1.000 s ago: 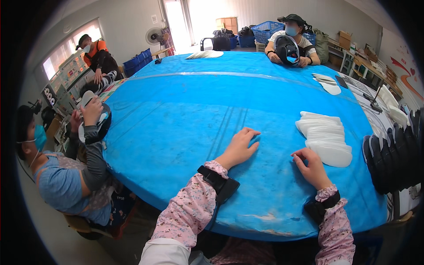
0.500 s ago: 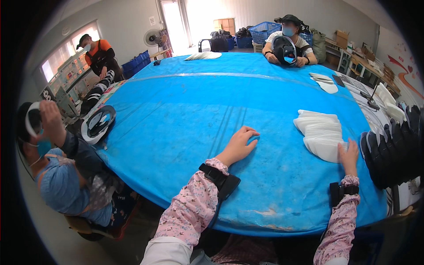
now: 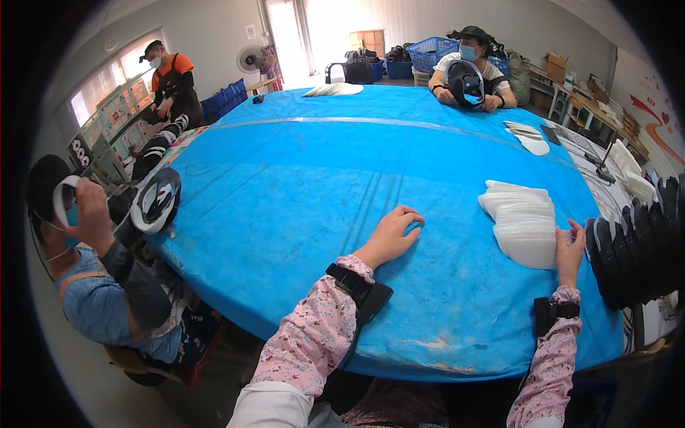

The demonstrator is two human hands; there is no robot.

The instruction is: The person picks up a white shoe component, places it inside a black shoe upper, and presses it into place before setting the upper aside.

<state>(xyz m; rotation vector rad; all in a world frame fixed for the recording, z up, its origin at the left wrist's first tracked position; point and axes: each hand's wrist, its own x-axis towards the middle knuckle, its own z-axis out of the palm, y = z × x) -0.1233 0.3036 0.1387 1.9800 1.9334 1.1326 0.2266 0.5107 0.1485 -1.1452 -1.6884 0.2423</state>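
Your left hand (image 3: 391,235) lies flat and loose on the blue counter (image 3: 300,185), palm down, fingers slightly curled and holding nothing. Your right hand (image 3: 569,251) is out at the right side of the counter, fingers up against the near edge of the stack of white pads (image 3: 524,222); it touches the lowest, nearest pad, but you cannot tell from this view whether the fingers have actually closed on it. The stack itself sits on the counter near its right edge, fanned out in overlapping layers, just beside a row of black shoe parts (image 3: 638,246) standing off the counter's right rim. Both your forearms wear pink flowered sleeves with a black strap at each wrist. Further back on the right lies a smaller pile of white pieces (image 3: 526,137), well apart from your hands. Across the counter a person in a cap and mask (image 3: 471,60) holds a dark shoe piece, and another pile of white pieces (image 3: 332,90) rests at the far edge. To your left a seated person in blue (image 3: 93,285) lifts a white strip near their head, with a black-and-white shoe piece (image 3: 155,202) at the counter's edge just beside them.
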